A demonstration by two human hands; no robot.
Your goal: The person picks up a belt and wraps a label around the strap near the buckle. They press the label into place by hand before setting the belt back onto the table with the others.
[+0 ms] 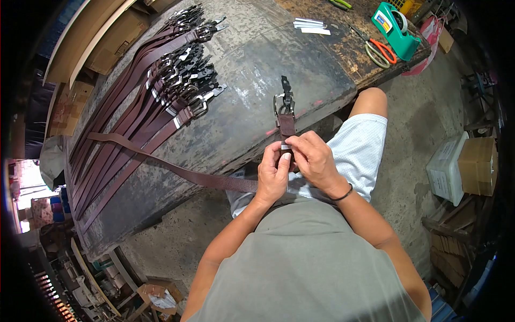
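A brown leather belt (214, 180) runs from the pile on the left across the table edge to my hands. Its buckle end, with a metal buckle (283, 104) and a black hanger piece, points away from me over the tabletop. My left hand (272, 177) is closed round the belt below the buckle, thumb on top. With fingertips pinched, my right hand (314, 158) works at a small white strip (285, 146) across the strap. Whether that strip goes all the way round is hidden by the fingers.
Many brown belts (123, 134) with buckles and black hangers lie piled on the dark table (241, 59). White strips (311, 24), orange-handled scissors (382, 52) and a green tape dispenser (394, 32) are at the far right. A plastic bin (448, 166) and cardboard box (478, 165) stand right.
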